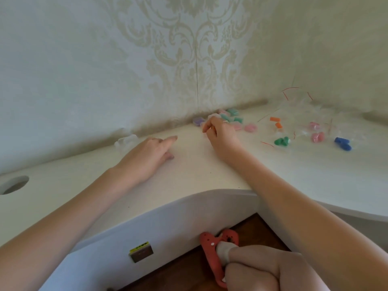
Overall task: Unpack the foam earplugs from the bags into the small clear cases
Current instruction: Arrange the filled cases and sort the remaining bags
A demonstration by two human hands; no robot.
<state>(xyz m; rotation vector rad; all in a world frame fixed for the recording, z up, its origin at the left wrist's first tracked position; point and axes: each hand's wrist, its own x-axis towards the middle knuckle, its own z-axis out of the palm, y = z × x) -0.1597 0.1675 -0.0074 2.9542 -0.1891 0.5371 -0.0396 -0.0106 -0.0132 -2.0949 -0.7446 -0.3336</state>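
Observation:
Small clear cases [230,117] filled with green, pink and purple earplugs lie in a pile against the wall. My right hand [219,133] is at the pile's left edge, its fingers curled and thumb against fingertips, pinching a pale clear case [202,124] beside the purple one. My left hand [150,156] lies flat on the white desk [189,175], holding nothing. A few empty clear cases [127,141] sit by the wall to its left. To the right lie bagged earplugs: orange [276,122], green [282,141], pink [317,137] and blue [343,144].
Crumpled clear bags with red zip strips [304,106] are heaped at the back right. The patterned wall closes the desk's far side. A round cable hole [14,184] is at the far left. Below the curved front edge are my knee and a red sandal [212,255].

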